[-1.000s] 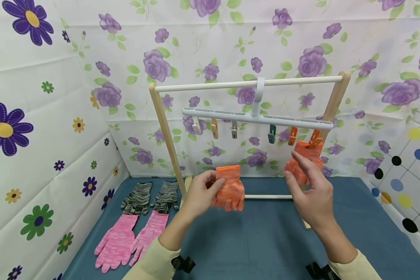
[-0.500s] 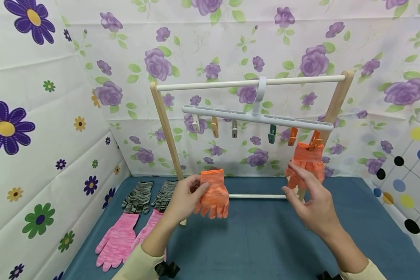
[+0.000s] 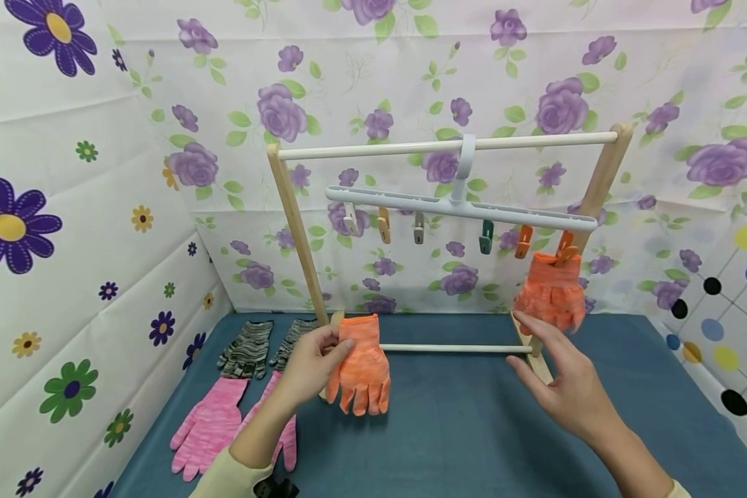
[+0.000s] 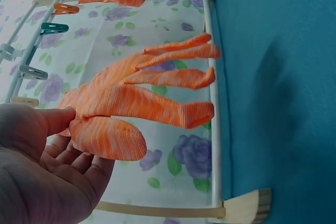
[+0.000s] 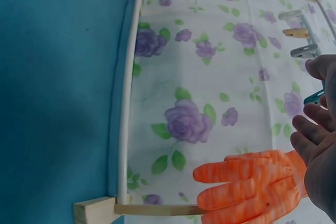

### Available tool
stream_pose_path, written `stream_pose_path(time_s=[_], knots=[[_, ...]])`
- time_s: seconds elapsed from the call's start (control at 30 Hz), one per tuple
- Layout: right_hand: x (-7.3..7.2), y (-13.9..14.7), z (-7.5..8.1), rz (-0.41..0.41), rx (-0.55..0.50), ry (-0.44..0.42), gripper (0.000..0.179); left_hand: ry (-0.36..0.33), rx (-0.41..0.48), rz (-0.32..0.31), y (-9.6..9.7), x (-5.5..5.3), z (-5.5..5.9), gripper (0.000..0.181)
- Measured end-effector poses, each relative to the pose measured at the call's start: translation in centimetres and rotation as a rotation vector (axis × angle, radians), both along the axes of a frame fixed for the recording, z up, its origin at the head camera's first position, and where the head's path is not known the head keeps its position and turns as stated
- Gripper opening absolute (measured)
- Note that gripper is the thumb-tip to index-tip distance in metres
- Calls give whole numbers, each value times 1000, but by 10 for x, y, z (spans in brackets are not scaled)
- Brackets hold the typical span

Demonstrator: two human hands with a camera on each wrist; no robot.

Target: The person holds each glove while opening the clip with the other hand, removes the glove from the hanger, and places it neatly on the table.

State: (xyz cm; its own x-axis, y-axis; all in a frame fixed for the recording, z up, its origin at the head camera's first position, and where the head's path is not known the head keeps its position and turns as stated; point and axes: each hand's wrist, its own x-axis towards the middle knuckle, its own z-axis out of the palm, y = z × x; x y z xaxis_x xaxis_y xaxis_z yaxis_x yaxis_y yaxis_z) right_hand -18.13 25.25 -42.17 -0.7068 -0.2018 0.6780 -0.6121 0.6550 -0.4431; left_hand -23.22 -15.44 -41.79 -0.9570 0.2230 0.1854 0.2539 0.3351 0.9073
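Note:
My left hand (image 3: 311, 366) pinches an orange knit glove (image 3: 362, 366) near its cuff, with the thumb in front; the glove's fingers hang down. In the left wrist view the same glove (image 4: 142, 85) droops away from the thumb. My right hand (image 3: 566, 380) holds nothing, its thumb and fingers spread apart. Just above it, a second orange glove (image 3: 550, 294) hangs by its cuff from an orange clip (image 3: 565, 249) at the hanger's right end. That hanging glove (image 5: 257, 184) also shows in the right wrist view, beside the hand.
A pale grey clip hanger (image 3: 404, 200) tilts down to the right on a wooden rack's white top bar (image 3: 373, 150). Several other clips dangle from it, such as a green clip (image 3: 486, 237). Grey-black gloves (image 3: 247, 349) and pink gloves (image 3: 208, 429) lie at left on the blue cloth (image 3: 448, 429).
My left hand has carried its orange glove left and down, away from the hanger. The right hand has drawn down from the hanging glove, which has swung slightly.

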Motion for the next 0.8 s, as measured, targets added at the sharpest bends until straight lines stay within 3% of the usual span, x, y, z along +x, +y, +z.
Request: stream_pose_path(time_s=[0.23, 0.47, 0.8], knots=[[4, 7, -11, 41, 49, -19, 93, -77, -28, -42, -11, 0, -16, 16], [10, 13, -25, 33, 106, -42, 99, -201, 11, -108, -16, 0, -35, 23], [16, 20, -34, 5, 213, -187, 93, -259, -17, -121, -21, -6, -62, 23]])
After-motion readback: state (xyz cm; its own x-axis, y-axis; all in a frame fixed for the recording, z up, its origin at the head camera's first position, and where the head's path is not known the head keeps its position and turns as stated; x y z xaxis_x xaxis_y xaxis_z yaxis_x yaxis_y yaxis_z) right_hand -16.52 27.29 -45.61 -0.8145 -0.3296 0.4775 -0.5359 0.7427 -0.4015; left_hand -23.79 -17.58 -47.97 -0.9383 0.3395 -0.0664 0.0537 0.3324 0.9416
